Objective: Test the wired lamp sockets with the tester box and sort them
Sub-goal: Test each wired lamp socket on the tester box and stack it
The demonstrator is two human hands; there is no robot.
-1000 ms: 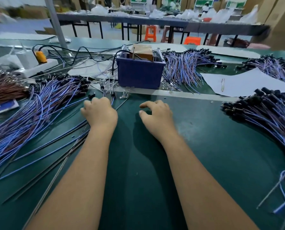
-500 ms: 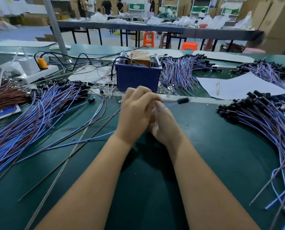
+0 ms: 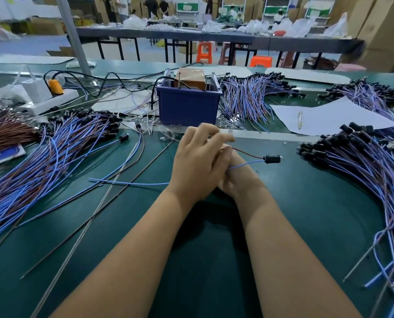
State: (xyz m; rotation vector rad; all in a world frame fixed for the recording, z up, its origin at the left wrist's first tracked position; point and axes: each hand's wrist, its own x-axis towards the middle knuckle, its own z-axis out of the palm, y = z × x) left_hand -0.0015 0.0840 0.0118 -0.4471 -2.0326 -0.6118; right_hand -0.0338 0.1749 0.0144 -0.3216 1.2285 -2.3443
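Both hands meet over the mid of the green table [image 3: 306,226], just in front of the blue tester box [image 3: 189,107]. Left hand [image 3: 198,166] lies over the right hand [image 3: 235,177], fingers bent, and hides most of it. A wired lamp socket [image 3: 272,159] sticks out to the right of the hands, black body w/ a brown and a blue lead running back into the right hand's grip; its fingers seem closed on the leads, though left hand covers most of them. The blue lead's tail comes out on the left side and lies across the table. Whether the left grip has hold of the wire, can't tell; its fingers are curled above it.

Tester box stands toward the far edge, brown block inside. Big socket bundle [image 3: 42,157] spread at left edge, another bundle [image 3: 363,161] at right edge, a third [image 3: 249,97] just right of the box. White paper [image 3: 329,115] w/ a pen toward far right. Power strip [image 3: 49,102] at far left.
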